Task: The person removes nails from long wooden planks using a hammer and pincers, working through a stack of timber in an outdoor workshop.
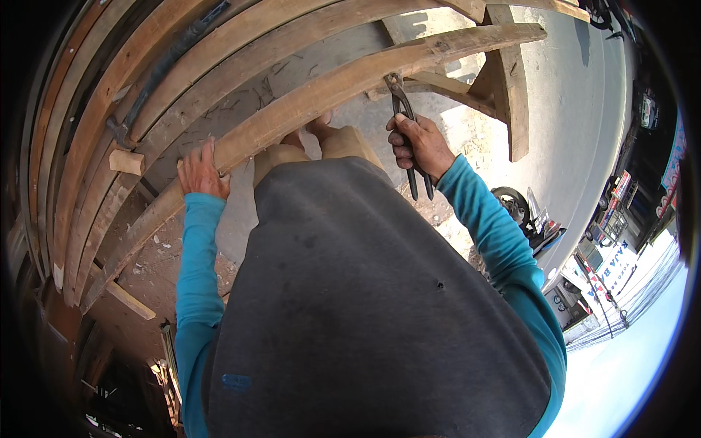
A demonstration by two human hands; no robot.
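A long wooden beam [321, 91] runs across in front of me from lower left to upper right. My left hand [203, 171] grips it left of the middle, fingers along its far side and thumb at the near side. Closed around the handles of dark metal pincers [403, 102] is my right hand [422, 146]. The pincers' jaws point up at the beam's near edge, towards its right end; whether they grip a nail there I cannot make out.
Several more beams [219, 95] lie side by side beyond. A hammer [164, 66] and a small wood block [126, 162] rest on them at the left. A wooden support [507, 95] stands at the right. Past it are a road [577, 109] and a motorcycle [540, 226].
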